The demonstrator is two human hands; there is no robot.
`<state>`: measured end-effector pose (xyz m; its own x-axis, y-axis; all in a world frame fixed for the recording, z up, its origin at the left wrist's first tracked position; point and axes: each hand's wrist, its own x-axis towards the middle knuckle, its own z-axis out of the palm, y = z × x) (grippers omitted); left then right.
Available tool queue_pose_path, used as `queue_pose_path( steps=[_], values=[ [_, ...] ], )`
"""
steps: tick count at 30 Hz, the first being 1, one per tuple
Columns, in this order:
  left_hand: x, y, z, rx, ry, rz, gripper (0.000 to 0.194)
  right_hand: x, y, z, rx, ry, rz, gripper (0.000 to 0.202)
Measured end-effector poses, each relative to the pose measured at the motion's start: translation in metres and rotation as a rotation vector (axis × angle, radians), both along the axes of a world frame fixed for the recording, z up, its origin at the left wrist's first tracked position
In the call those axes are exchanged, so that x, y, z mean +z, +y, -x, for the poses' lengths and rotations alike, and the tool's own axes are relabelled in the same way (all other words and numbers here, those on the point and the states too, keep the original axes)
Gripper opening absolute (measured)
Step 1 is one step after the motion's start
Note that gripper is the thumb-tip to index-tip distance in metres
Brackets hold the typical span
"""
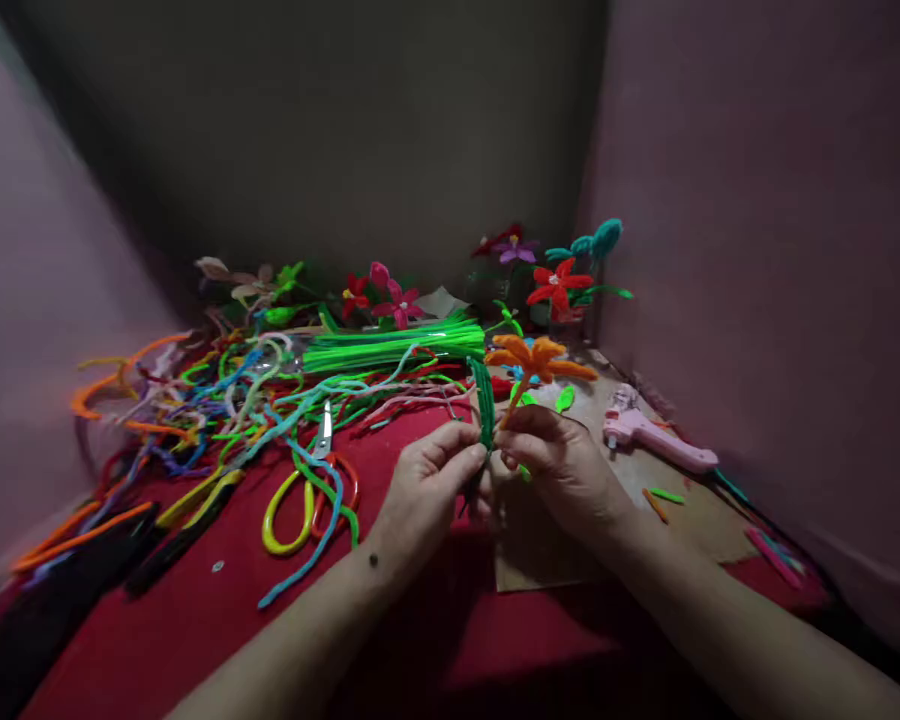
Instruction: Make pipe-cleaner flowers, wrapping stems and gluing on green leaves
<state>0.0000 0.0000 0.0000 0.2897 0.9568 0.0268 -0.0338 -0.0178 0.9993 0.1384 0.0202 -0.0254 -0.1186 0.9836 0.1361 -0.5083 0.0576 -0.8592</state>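
Observation:
My left hand (427, 480) and my right hand (559, 465) meet over the red cloth (195, 620). The left hand pinches a dark green pipe cleaner (484, 400) that stands up between the two hands. In my right hand is the stem of an orange pipe-cleaner flower (538, 358), whose petals spread just above my fingers. The green pipe cleaner lies against the flower's stem where my fingertips touch.
A tangle of coloured pipe cleaners (217, 400) and a bright green bundle (390, 345) lie left. Yellow and orange scissors (307, 490) sit near my left hand. A pink glue gun (656, 435) rests on cardboard (690, 520) right. Finished flowers (559, 280) stand at the back.

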Motion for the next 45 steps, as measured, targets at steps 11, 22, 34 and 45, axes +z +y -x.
queue_pose_path(
  steps=[11, 22, 34, 45],
  values=[
    [0.003, -0.009, -0.004, 0.065, 0.271, -0.201, 0.014, 0.004, -0.002, -0.003, 0.020, 0.013, -0.014, 0.013],
    [-0.010, -0.005, 0.001, 0.176, 0.643, -0.653, 0.011, 0.002, -0.004, -0.001, 0.044, -0.038, -0.081, 0.008],
    [-0.011, -0.007, 0.001, 0.171, 0.476, -0.405, 0.016, 0.002, 0.000, -0.003, 0.021, -0.116, -0.152, 0.009],
    [-0.007, -0.007, 0.000, 0.198, 0.312, -0.319, 0.014, 0.008, -0.003, -0.003, 0.046, -0.144, -0.112, 0.013]
  ],
)
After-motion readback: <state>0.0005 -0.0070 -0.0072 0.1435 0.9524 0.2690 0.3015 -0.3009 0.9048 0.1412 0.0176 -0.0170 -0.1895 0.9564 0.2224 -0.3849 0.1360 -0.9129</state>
